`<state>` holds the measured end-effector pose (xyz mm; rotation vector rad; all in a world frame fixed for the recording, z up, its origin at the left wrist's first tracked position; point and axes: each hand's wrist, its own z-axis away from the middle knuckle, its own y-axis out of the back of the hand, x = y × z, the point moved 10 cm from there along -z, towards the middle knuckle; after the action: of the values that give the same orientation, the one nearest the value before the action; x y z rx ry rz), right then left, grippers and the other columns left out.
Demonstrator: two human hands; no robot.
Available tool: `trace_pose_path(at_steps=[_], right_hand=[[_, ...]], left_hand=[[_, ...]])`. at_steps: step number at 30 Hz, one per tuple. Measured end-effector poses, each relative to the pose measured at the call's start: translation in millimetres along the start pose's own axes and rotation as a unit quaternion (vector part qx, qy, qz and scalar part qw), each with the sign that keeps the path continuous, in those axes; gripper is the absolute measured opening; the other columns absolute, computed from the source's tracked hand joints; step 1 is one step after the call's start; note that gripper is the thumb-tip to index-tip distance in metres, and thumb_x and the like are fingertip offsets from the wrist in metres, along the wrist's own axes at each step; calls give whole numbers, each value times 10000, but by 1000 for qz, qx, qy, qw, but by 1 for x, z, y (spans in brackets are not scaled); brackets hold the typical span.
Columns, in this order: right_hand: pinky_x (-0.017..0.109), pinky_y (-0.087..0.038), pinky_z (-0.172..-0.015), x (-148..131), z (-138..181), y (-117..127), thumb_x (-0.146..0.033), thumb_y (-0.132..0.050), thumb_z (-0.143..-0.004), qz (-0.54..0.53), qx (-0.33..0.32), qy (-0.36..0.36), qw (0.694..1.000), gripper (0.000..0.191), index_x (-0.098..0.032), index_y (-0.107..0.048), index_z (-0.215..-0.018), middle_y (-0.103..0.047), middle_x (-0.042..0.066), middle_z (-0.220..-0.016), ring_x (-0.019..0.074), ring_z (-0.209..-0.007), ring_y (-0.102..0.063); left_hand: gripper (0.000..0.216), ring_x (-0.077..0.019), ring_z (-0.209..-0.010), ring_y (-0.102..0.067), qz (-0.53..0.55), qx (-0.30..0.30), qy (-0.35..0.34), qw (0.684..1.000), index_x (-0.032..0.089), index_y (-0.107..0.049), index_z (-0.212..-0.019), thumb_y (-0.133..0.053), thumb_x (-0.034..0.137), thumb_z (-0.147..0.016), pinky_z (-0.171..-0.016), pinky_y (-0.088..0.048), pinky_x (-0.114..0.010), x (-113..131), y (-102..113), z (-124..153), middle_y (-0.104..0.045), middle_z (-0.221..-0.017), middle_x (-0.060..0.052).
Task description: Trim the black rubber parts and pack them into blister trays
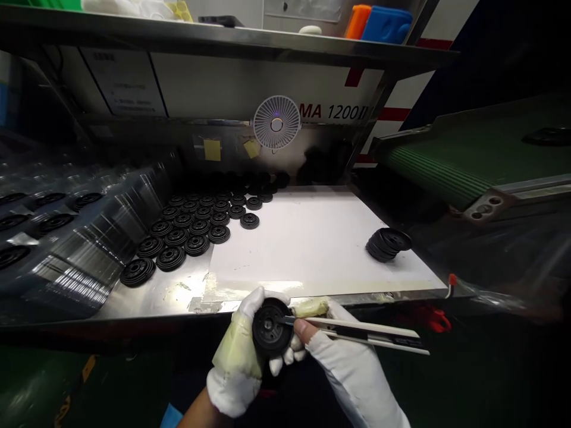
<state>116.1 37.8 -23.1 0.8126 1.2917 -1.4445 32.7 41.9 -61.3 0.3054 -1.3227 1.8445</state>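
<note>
My left hand (243, 351), in a white glove with a yellowed palm patch, grips a round black plastic wheel-like part (266, 334) just in front of the bench edge. In my gloved right hand (332, 339), thumb bare, is a utility knife (379, 334) with a pale handle. Its blade end lies over the face of the black part, near the hub; whether it touches cannot be made out. Several low stacks of similar black discs (196, 245) cover the left of the bench. A leaning stack of black discs (386, 245) stands on the right of the white sheet.
A white sheet (307, 244) covers the metal bench. Clear plastic trays (89, 255) are piled at the left, some discs in the top one. A small fan (277, 123) hangs behind. At right stands a green conveyor (464, 160); a metal shelf (223, 44) runs overhead.
</note>
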Motion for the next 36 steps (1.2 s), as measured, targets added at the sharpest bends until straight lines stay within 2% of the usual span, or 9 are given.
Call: trace_pose_path(at_steps=[4,7,9,15,25,28,32,36], right_hand=[[335,-517,-695,-5,1,8,-356,-661,-745,68,19,14,997,198,-177,-616,-817,-651,36,-760,169,-686,-609],[376,-489,-854,-6,3,13,-342,-673,-737,121,31,22,992,201,-178,-650,-852,-682,63,-884,207,-853,-627],[379,-469,-901,-5,4,12,-329,-673,-738,119,26,20,992,185,-181,-663,-849,-695,59,-888,213,-897,-629],[368,-508,-837,-15,4,12,-365,-695,-706,161,36,51,985,220,-170,-687,-807,-709,58,-784,245,-922,-628],[345,-507,-799,-3,6,11,-402,-641,-749,147,18,14,989,252,-158,-654,-688,-704,81,-829,230,-882,-627],[324,-513,-718,-6,6,9,-395,-635,-756,165,14,32,986,225,-170,-633,-744,-673,47,-715,203,-781,-627],[308,-507,-635,-8,4,11,-395,-627,-763,178,12,39,983,213,-186,-590,-779,-644,13,-676,156,-614,-604],[309,-497,-634,-2,2,6,-355,-622,-773,129,-24,10,991,188,-173,-593,-733,-630,14,-647,155,-613,-591]], left_hand=[[482,-137,-369,-515,-51,-23,2,998,104,-586,-878,-357,526,-846,-294,-263,-175,4,-3,5,-613,-531,-90],[463,-130,-356,-509,-75,-29,3,997,103,-595,-862,-359,502,-853,-281,-253,-168,6,-3,7,-616,-526,-85],[458,-132,-355,-511,-83,-34,-1,996,104,-599,-875,-354,491,-858,-278,-258,-168,7,-4,7,-616,-519,-80],[457,-123,-344,-507,-83,-34,4,996,115,-603,-855,-349,495,-860,-275,-262,-161,6,-3,9,-602,-489,-57],[450,-123,-359,-512,-99,-32,-5,995,114,-595,-836,-361,498,-853,-287,-249,-158,7,-4,11,-596,-496,-60],[440,-121,-350,-501,-105,-25,-4,994,115,-594,-853,-374,495,-849,-293,-254,-164,8,-3,11,-590,-482,-55],[445,-112,-326,-469,-112,-18,10,993,116,-593,-825,-375,504,-843,-290,-236,-168,4,-1,12,-581,-458,-55],[431,-108,-328,-470,-107,-27,9,994,123,-591,-828,-371,493,-851,-303,-242,-166,3,-4,12,-579,-452,-51]])
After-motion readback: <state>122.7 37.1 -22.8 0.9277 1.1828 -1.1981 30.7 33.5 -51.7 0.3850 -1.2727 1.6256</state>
